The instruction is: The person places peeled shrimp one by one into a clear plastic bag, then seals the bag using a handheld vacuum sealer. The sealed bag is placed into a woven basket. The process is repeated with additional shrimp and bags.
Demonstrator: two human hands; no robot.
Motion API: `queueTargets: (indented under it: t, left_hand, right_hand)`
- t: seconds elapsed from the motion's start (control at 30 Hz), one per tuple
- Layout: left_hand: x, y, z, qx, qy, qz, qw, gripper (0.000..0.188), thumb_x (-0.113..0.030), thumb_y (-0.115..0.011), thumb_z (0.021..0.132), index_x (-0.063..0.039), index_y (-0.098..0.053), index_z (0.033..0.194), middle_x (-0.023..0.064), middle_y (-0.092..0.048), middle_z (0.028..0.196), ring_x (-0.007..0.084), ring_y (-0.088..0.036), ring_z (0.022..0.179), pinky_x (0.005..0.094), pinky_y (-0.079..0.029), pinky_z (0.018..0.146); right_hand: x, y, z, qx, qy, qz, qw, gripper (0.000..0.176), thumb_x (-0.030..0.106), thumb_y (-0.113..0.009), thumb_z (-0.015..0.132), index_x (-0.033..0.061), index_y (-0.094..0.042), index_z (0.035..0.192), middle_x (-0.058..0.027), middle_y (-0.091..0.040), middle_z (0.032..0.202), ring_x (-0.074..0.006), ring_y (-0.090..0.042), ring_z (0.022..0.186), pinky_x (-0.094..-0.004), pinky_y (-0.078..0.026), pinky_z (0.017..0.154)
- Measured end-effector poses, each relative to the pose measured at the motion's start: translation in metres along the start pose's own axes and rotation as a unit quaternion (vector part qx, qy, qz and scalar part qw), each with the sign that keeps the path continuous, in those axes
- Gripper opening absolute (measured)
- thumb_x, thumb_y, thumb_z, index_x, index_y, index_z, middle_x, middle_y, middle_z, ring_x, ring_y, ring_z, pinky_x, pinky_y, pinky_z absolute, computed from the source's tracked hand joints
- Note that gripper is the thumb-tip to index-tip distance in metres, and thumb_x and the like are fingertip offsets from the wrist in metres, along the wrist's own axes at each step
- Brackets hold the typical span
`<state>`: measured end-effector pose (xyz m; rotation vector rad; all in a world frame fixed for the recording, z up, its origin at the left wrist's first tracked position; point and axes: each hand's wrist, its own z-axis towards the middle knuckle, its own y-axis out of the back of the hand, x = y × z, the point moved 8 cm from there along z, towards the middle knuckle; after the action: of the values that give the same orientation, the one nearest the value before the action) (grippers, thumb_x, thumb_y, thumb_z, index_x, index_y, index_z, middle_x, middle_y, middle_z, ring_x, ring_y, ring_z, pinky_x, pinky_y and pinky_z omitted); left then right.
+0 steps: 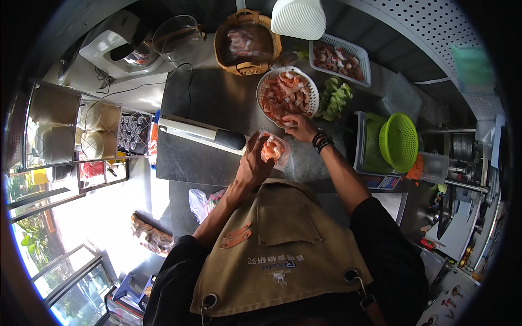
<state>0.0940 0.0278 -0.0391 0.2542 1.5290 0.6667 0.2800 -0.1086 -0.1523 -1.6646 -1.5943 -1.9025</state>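
Note:
Pink shrimp [287, 95] fill a white perforated colander [315, 102] on the dark metal counter. At the colander's near rim is my right hand [299, 128], with its fingertips touching shrimp there; whether they pinch one is unclear. My left hand [255, 163] holds a clear plastic bag [283, 161] with shrimp inside, flat on the counter nearer to me. Just left of that hand lies a long white bag sealer with a black handle [230, 139].
Behind the colander stand a wicker basket [220, 51] with a bag of shrimp and a white plastic basket [365, 61] with more shrimp. Green leaves [334, 98] lie right of the colander. A lime-green strainer [397, 142] sits further right; a stand mixer [110, 42] stands back left.

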Motion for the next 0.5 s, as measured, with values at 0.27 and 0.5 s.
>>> queueTargets:
  t: [0.27, 0.5]
  left_hand:
    - [-0.001, -0.001, 0.003, -0.006, -0.019, -0.023, 1.000, 0.070, -0.004, -0.068, 0.076, -0.001, -0.048, 0.142, 0.0268, -0.048, 0.148, 0.0406, -0.062, 0.117, 0.0402, -0.056, 0.089]
    - [-0.008, 0.001, 0.008, -0.031, -0.023, -0.037, 0.999, 0.073, -0.004, -0.066, 0.077, 0.003, -0.043, 0.146, 0.0281, -0.054, 0.142, 0.0422, -0.060, 0.123, 0.0416, -0.054, 0.097]
  right_hand:
    - [0.074, 0.060, -0.041, -0.166, -0.028, 0.084, 0.982, 0.037, 0.020, -0.069, 0.099, 0.0006, -0.063, 0.131, -0.0116, -0.071, 0.110, -0.0194, -0.069, 0.098, -0.0321, -0.056, 0.084]
    - [0.213, 0.047, -0.135, -0.309, 0.161, -0.018, 0.937, 0.020, 0.000, -0.071, 0.093, -0.0026, -0.069, 0.112, -0.0169, -0.073, 0.112, -0.0237, -0.074, 0.095, -0.0324, -0.059, 0.081]
